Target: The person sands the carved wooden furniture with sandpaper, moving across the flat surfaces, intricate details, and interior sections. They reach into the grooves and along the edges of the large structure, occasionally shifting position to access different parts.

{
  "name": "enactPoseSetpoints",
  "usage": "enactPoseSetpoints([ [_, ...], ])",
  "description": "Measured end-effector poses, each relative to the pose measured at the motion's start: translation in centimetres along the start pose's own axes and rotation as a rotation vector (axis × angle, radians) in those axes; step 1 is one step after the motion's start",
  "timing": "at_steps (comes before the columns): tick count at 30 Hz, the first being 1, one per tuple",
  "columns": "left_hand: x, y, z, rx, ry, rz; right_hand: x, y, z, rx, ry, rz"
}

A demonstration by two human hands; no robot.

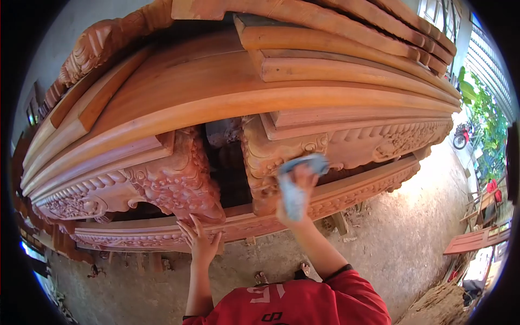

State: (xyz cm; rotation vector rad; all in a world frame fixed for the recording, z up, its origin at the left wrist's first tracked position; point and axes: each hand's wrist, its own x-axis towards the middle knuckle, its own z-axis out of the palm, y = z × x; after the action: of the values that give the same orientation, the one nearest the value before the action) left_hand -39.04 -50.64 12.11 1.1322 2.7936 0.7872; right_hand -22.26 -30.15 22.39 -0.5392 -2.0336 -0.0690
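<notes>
A large carved wooden furniture piece (pixel 179 173) fills the view, with scrollwork on its legs and aprons. My right hand (pixel 301 187) is closed around a blue-grey cloth (pixel 294 197), smeared by motion, in front of the carved right-hand leg (pixel 260 181). Against the lower carved rail (pixel 238 225), at the foot of the left-hand leg, rests my left hand (pixel 202 242) with its fingers spread and nothing in it. Between the two legs is a dark gap.
Stacked wooden mouldings (pixel 346 67) lie on the broad top. Below is a concrete floor (pixel 374 249), with small wood blocks (pixel 340 223) under the rail. Reddish wooden panels (pixel 476 240) are at the right, and a motorbike (pixel 461 136) stands farther back.
</notes>
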Motion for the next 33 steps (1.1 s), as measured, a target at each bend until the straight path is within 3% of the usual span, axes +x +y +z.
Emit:
enactPoseSetpoints([
  [3, 0.1, 0.2, 0.1, 0.024, -0.006, -0.001, -1.8, 1.9, 1.0, -0.06, -0.116, -0.022],
  [5, 0.0, -0.2, 0.3, 0.003, -0.006, 0.009, -1.2, 4.9, 0.6, -0.131, 0.182, 0.185],
  [6, 0.0, -0.7, 0.5, 0.019, 0.016, 0.052, -0.7, 6.0, 0.0, -0.139, 0.176, 0.189],
  [8, -0.2, -1.2, 0.9, 0.027, 0.034, 0.097, 0.2, 7.6, -1.1, 0.291, 0.542, 0.704],
  [10, 0.0, -1.1, 1.2, 0.064, 0.016, 0.078, 1.5, 6.2, -1.2, 0.39, 0.509, 0.382],
  [12, 0.1, -1.1, 1.8, 0.066, 0.04, 0.083, 0.9, 2.8, 0.4, 0.126, 0.231, 0.242],
  [13, 0.1, -1.1, 2.1, 0.069, 0.068, 0.083, 0.1, 1.6, 1.0, 0.175, 0.242, 0.173],
  [16, 0.1, -0.9, 1.9, 0.053, 0.052, 0.078, -0.7, 5.1, 0.4, -0.151, 0.146, 0.047],
  [18, 0.2, -0.9, 1.8, 0.101, 0.069, 0.111, -0.2, 9.2, 0.0, -0.115, 0.304, 0.315],
  [19, 0.1, -0.9, 1.8, 0.147, 0.087, 0.131, 0.6, 10.5, -1.2, -0.122, 0.306, 0.321],
  [21, 0.1, -1.1, 2.2, 0.158, 0.111, 0.147, 2.4, 12.2, -3.6, 0.136, 0.542, 0.768],
  [22, 0.3, -0.9, 2.5, 0.167, 0.142, 0.153, 2.6, 12.3, -3.6, 0.133, 0.548, 0.763],
  [24, 0.3, -0.3, 2.8, 0.181, 0.145, 0.119, 2.6, 11.0, -2.3, 0.087, 0.515, 0.383],
  [26, 0.3, 0.3, 3.1, 0.2, 0.146, 0.083, 1.3, 7.5, -1.4, -0.114, 0.152, 0.2],
  [27, 0.2, 0.6, 3.2, 0.205, 0.149, 0.053, 0.5, 7.6, -1.8, -0.111, 0.153, 0.204],
  [29, 0.4, 0.8, 3.3, 0.218, 0.156, 0.023, -0.5, 8.5, -2.6, -0.231, 0.05, -0.148],
  [31, 0.4, 0.7, 3.5, 0.158, 0.142, 0.012, -0.9, 12.8, -3.0, -0.103, 0.103, 0.412],
  [33, 0.2, 0.3, 3.7, 0.203, 0.163, 0.017, -0.1, 17.1, -5.2, 0.054, 0.456, 0.621],
])
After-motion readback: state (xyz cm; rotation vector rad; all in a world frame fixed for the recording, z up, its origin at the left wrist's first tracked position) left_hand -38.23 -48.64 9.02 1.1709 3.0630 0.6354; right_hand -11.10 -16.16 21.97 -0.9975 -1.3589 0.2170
